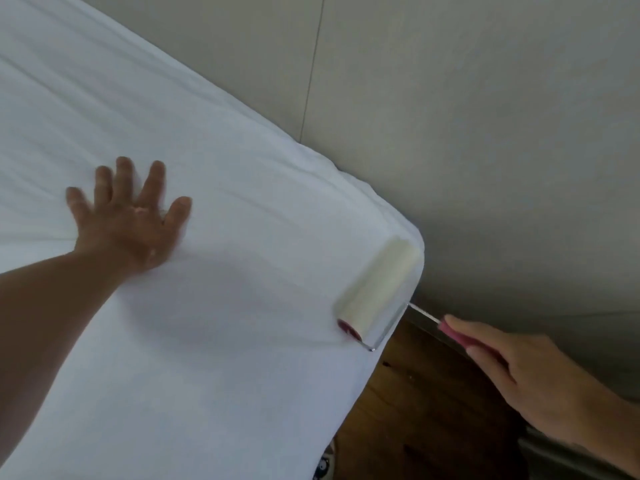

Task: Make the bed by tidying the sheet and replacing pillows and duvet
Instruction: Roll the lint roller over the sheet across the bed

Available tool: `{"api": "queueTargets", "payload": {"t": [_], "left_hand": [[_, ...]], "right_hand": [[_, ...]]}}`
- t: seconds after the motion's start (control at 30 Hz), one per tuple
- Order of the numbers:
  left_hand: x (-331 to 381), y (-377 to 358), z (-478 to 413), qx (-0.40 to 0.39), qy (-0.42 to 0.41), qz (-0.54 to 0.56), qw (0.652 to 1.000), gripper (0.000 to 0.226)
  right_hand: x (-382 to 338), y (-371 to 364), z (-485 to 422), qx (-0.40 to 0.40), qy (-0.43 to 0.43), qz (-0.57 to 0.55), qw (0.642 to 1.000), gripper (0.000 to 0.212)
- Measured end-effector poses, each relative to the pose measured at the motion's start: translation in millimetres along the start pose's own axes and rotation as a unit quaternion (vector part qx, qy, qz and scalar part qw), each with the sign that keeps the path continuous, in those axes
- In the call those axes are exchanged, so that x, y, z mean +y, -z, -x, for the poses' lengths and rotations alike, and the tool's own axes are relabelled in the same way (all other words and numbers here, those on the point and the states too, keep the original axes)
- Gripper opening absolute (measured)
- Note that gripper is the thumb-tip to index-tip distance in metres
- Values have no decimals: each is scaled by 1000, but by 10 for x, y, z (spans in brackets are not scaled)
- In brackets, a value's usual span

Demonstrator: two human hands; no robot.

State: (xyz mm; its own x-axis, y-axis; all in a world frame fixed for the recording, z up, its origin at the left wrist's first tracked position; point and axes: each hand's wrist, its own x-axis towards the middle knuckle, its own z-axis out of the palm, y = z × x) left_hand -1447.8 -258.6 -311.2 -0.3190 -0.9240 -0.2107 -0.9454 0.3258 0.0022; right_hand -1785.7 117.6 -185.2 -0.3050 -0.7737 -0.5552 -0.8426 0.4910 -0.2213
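1. The sheet (207, 341) is the largest thing we see. It is white and spread over the bed (349, 386), filling the left and middle of the view. Soft creases run across it toward the far left, and a few folds gather at the corner by the wall.
2. The wall (485, 133) is a plain grey-beige and stands just behind the bed's far edge. A thin upright seam (311, 71) runs down it to the sheet.
3. The floor (415, 410) is dark brown wood. It shows at lower right, between the bed's corner and the wall.
4. The left grip (128, 223) lies palm down on the sheet, left of centre. Its fingers are straight and spread apart and hold nothing. The bare forearm (52, 306) reaches in from the lower left.
5. The right grip (530, 375) comes in from the lower right, off the bed and above the floor. Its fingers are curled and clamped round the roller's pink handle (453, 332).
6. The roller (377, 289) is a lint roller with a cream-white drum and a pink end. It rests on the sheet right at the bed's corner, well apart from the left grip. A bent metal rod (388, 327) joins the drum to the handle.
7. A small dark-and-white patterned scrap (325, 462) shows at the bottom edge beside the bed. We cannot tell what it is.
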Motion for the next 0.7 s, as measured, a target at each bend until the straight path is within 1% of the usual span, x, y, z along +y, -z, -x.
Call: {"api": "queueTargets", "payload": {"t": [0.07,0.1,0.13,0.17,0.2,0.23,0.3,0.33,0.4,0.43,0.47,0.5,0.57,0.6,0.63,0.7], "left_hand": [[-7,42,7,-9,0,-6,1000,82],[-2,57,10,-11,-2,-9,1000,82],[-2,65,13,-10,-3,-10,1000,82],[-5,80,19,-11,-3,-11,1000,82],[-12,93,23,-14,-5,-13,1000,82],[-14,106,24,-20,-8,-16,1000,82],[-48,132,29,-30,-16,-27,999,81],[-82,142,30,-32,-21,-33,999,79],[-190,149,39,-30,-36,-40,998,76],[-256,144,44,-29,-48,-38,998,75],[-317,131,51,-28,-62,-33,997,74],[-373,111,61,-25,-76,-27,996,73],[-452,51,74,-18,-91,-16,996,73],[-466,25,72,-15,-92,-13,996,72],[-463,7,67,-12,-92,-9,996,72],[-450,-12,52,-8,-93,6,996,72]], "right_hand": [[212,-29,283,-9,-31,25,999,47],[273,-29,399,-4,-28,46,999,51],[254,3,478,11,-21,72,997,55],[181,42,507,46,-1,77,996,54],[23,92,495,82,23,65,994,51],[-156,132,441,89,42,36,994,48],[-531,168,211,76,69,-31,994,46],[-707,158,72,47,58,-33,997,51],[-920,41,-132,35,82,-24,996,57],[-946,-59,-149,24,89,-16,996,58],[-905,-169,-107,2,74,-23,997,60],[-845,-265,-45,-8,56,-12,998,63],[-768,-325,27,-30,45,75,996,68],[-791,-301,18,-49,37,98,993,64],[-864,-264,-23,-51,29,94,994,59],[-1114,-182,-218,-21,35,48,998,50]]}}
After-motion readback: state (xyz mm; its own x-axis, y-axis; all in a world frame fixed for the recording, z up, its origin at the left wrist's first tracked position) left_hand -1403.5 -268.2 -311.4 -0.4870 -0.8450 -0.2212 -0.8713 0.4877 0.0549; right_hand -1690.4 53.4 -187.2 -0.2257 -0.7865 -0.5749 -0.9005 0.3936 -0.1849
